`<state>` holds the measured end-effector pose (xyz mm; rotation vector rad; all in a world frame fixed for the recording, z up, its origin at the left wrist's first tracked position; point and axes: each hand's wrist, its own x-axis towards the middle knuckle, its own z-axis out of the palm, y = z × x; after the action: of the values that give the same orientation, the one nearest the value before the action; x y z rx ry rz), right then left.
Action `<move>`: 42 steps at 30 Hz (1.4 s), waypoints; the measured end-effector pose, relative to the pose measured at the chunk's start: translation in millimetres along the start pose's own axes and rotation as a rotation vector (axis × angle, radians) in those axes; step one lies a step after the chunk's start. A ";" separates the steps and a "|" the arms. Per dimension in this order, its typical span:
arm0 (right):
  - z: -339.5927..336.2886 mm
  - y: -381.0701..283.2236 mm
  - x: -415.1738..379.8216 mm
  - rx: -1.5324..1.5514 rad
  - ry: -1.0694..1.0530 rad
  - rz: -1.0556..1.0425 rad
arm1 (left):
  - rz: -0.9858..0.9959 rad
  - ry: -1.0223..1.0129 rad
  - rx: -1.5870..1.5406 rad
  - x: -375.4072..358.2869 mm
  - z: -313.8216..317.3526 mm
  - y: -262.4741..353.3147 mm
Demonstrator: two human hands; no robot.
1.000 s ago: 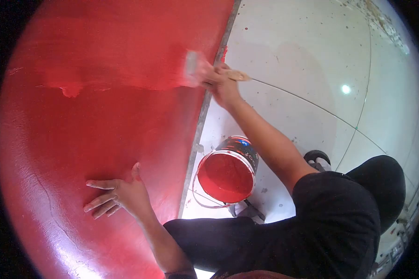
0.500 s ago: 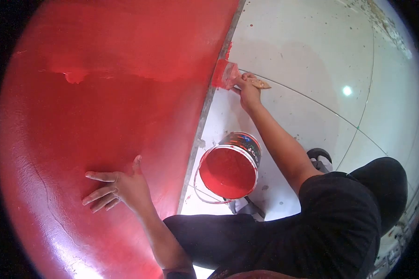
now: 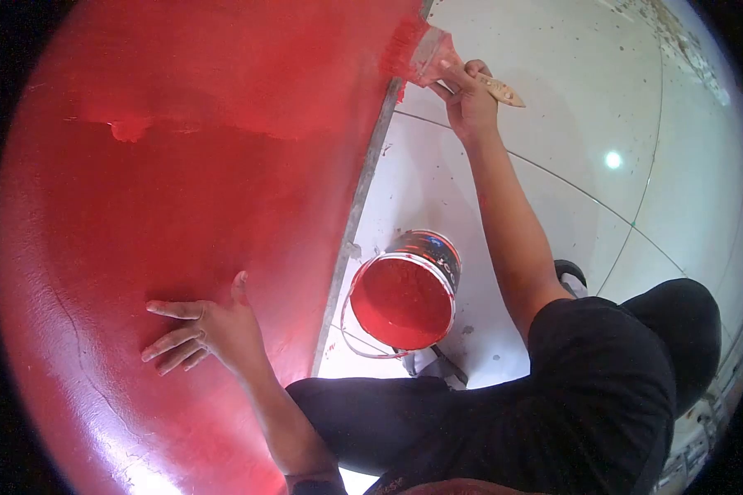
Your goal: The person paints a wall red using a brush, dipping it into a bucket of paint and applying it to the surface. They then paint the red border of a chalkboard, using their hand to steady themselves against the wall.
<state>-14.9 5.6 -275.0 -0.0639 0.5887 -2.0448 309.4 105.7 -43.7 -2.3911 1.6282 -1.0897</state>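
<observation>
My right hand [image 3: 473, 103] is closed round the wooden handle of a wide paintbrush [image 3: 437, 59]. Red paint coats its bristles, which meet the lower edge of a red wall [image 3: 248, 190] near the top of the view. Over on the left, my left hand [image 3: 206, 330] has its fingers spread and holds nothing; it overlaps the painted wall. Between my arms stands a paint bucket [image 3: 404, 301] with red paint inside and a wire handle hanging down on its left side.
A grey strip [image 3: 363, 194] runs between the wall and the pale tiled floor [image 3: 570, 157]. Small specks dot the tiles. My bent legs in black trousers [image 3: 380, 421] and a shoe [image 3: 571, 276] are close to the bucket.
My right hand and the paintbrush have moved up and to the right along the wall's edge. My left hand has stayed nearly in place.
</observation>
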 end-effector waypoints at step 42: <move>-35.3 94.3 -67.9 -0.320 0.094 0.282 | 0.446 -0.242 -0.131 -45.6 -37.4 1.7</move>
<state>86.8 36.4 -333.9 -0.0691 0.9264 -1.6743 277.7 155.4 -40.0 -1.9762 2.0481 -0.6109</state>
